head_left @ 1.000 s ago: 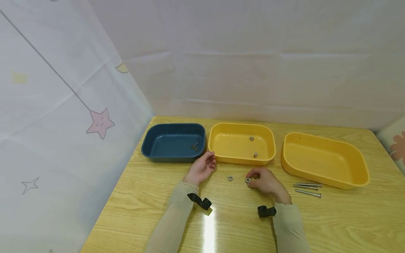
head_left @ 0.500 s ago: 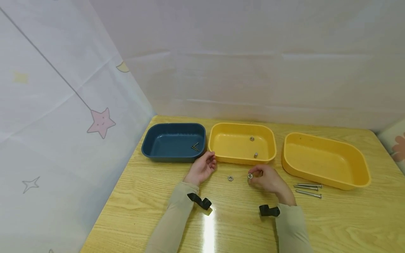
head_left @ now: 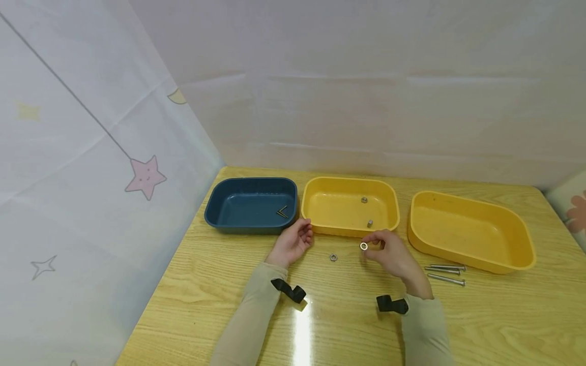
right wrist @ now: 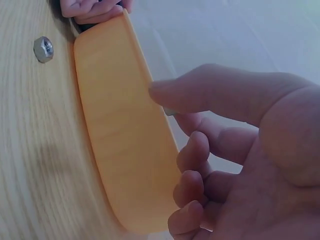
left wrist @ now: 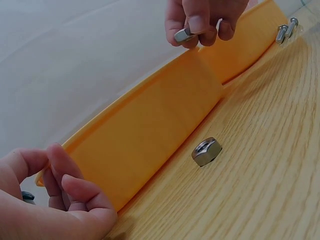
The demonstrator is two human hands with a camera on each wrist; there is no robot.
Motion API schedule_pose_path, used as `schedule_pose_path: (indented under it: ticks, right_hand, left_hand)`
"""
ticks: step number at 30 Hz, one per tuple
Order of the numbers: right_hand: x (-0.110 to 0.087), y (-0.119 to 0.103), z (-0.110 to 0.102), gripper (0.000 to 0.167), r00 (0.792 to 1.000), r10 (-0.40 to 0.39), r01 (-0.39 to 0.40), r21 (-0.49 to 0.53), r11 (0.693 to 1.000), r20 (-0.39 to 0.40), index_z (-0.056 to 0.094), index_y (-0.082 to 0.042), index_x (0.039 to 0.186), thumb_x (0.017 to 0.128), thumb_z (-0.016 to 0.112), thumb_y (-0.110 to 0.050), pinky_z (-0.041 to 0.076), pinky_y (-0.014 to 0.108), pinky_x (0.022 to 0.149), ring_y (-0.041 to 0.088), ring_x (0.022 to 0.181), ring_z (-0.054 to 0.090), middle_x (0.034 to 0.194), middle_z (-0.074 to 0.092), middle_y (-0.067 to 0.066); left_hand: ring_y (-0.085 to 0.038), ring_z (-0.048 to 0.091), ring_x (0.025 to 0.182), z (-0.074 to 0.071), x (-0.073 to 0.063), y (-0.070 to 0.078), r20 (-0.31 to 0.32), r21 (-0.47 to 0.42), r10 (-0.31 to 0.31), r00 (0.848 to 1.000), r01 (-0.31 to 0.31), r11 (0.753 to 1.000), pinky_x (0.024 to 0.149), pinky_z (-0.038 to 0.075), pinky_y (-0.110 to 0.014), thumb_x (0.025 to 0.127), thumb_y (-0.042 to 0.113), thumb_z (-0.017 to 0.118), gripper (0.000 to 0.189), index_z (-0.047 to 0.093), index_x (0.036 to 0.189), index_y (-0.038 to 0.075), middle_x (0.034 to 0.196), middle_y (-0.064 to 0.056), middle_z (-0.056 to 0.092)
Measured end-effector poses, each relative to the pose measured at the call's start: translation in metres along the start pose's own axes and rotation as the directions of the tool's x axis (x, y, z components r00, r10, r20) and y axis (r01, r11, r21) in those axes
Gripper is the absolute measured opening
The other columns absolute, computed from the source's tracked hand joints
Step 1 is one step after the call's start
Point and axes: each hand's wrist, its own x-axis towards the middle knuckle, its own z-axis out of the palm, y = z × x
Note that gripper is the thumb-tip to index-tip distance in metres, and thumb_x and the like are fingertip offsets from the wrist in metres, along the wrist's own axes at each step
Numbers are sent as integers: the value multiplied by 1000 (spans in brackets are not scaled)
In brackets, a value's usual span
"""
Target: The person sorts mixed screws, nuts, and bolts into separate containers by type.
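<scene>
My right hand [head_left: 391, 255] pinches a metal nut [head_left: 363, 246] between thumb and fingertips, raised just in front of the middle yellow tray [head_left: 349, 233]. In the right wrist view, the thumb hides most of that nut. My left hand [head_left: 292, 243] holds the rim of the same tray at its front left corner, fingers curled, as the left wrist view shows. Between the hands, a second nut [left wrist: 206, 151] lies on the wooden table. Inside the middle tray are two more nuts, one near the back [head_left: 364, 200] and one near the front [head_left: 370, 223].
A blue tray [head_left: 251, 230] with several thin screws [head_left: 282, 212] stands at the left. Another yellow tray [head_left: 467, 236] sits angled at the right. Several long bolts [head_left: 445, 279] lie on the table before it. A pale cloth [head_left: 348, 112] hangs behind.
My right hand has lifted the pinched nut from near the tabletop, up and slightly right toward the middle tray. My left hand has stayed in place.
</scene>
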Motion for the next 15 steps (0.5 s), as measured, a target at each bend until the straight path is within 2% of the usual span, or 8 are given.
schedule_pose_path:
  ticks: [7, 15]
  right_hand:
    - [0, -4, -2, 20, 997, -16, 15, -4, 1000, -73, 69, -3, 103, 86, 71, -13, 36, 31, 70, 22, 82, 45, 101, 60, 17]
    - [6, -7, 0, 20, 990, 10, -6, 27, 1000, -141, 69, -4, 103, 86, 71, -14, 35, 33, 74, 24, 86, 43, 101, 55, 17]
  left_hand:
    - [-7, 52, 64, 0, 0, 0, 1, 5, -3, 1000, 3, 1000, 62, 40, -20, 97, 12, 51, 20, 61, 80, 13, 76, 3, 58]
    - [-7, 52, 63, -2, 1, 2, 0, -13, -10, 1000, 10, 1000, 61, 41, -19, 97, 12, 51, 19, 61, 80, 12, 75, 2, 58]
